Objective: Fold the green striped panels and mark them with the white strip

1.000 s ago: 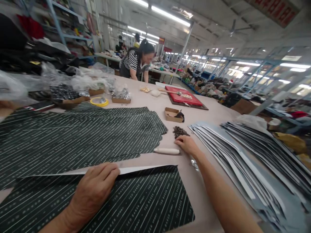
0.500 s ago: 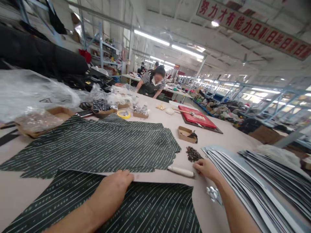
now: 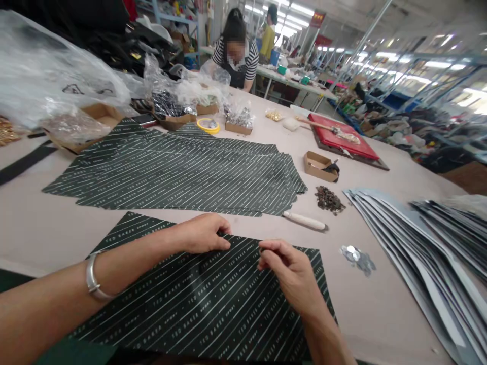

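Observation:
A dark green striped printed sheet (image 3: 205, 304) lies flat on the table right before me. My left hand (image 3: 203, 233) rests on its far edge with the fingers curled down onto it. My right hand (image 3: 289, 271) is just to the right, fingertips pinched at that same edge; whether a small piece is between them I cannot make out. A silver bangle (image 3: 92, 278) circles my left wrist. Beyond the sheet lie a white-handled tool (image 3: 304, 221) and a small heap of dark metal bits (image 3: 329, 198).
A fanned spread of the same green sheets (image 3: 182, 172) covers the table's middle. Grey fanned sheets (image 3: 418, 243) lie at right, with silver discs (image 3: 357, 258) near them. Small cardboard boxes (image 3: 319, 166), a red pad (image 3: 338, 137) and plastic bags (image 3: 57, 91) stand further back. A person in a striped top (image 3: 238, 50) works at the far end.
My right hand has come back from the heap of metal bits to the sheet's far edge beside my left hand. The view has tilted down and nearer.

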`<control>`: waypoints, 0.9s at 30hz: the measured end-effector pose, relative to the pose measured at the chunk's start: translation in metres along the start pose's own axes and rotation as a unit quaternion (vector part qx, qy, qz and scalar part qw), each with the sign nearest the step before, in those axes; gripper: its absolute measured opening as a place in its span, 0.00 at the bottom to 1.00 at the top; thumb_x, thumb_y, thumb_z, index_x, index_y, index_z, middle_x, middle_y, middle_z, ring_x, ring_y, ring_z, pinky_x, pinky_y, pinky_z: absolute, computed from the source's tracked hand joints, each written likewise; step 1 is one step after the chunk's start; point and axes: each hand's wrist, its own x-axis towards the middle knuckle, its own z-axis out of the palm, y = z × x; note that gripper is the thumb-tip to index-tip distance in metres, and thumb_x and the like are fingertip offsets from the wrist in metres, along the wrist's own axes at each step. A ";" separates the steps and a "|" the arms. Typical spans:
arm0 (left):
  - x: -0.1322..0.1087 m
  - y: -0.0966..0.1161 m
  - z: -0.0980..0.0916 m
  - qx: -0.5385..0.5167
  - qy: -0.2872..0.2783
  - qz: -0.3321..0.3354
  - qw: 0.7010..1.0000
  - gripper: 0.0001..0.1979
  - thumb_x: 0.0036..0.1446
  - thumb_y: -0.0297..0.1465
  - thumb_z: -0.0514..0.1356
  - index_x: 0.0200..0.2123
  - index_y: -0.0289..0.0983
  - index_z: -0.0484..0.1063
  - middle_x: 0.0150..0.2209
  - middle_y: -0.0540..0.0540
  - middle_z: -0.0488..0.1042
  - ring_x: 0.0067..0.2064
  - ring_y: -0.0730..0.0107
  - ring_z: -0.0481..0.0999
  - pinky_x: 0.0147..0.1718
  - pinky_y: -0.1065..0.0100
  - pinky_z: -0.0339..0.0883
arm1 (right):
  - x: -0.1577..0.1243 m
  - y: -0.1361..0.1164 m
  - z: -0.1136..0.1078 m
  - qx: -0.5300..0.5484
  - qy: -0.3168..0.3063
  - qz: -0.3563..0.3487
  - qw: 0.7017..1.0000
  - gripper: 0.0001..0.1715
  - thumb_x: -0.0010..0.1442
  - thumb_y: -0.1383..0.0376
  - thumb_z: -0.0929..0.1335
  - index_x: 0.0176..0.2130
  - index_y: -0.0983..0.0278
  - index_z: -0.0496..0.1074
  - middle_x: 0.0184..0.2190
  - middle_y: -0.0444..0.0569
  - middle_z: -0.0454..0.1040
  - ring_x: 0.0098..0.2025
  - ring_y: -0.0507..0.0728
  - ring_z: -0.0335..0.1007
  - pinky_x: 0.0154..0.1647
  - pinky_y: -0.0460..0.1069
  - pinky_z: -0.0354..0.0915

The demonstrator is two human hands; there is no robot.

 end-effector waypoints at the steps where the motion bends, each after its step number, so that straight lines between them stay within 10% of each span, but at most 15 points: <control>1: 0.001 0.000 0.000 -0.010 -0.016 -0.004 1.000 0.10 0.49 0.36 0.58 0.33 0.37 0.73 0.27 0.53 0.71 0.28 0.70 0.70 0.28 0.71 0.59 | 0.001 0.006 0.012 0.035 -0.006 0.017 0.999 0.12 0.59 0.56 0.72 0.38 0.61 0.78 0.24 0.43 0.77 0.27 0.54 0.74 0.33 0.49 0.71; 27: -0.006 -0.004 -0.009 -0.097 -0.092 0.029 0.991 0.10 0.47 0.34 0.61 0.32 0.36 0.77 0.23 0.54 0.66 0.25 0.73 0.63 0.24 0.70 0.51 | 0.006 0.024 0.045 -0.060 -0.032 -0.015 0.998 0.07 0.62 0.64 0.70 0.36 0.61 0.80 0.25 0.44 0.78 0.25 0.52 0.74 0.27 0.46 0.70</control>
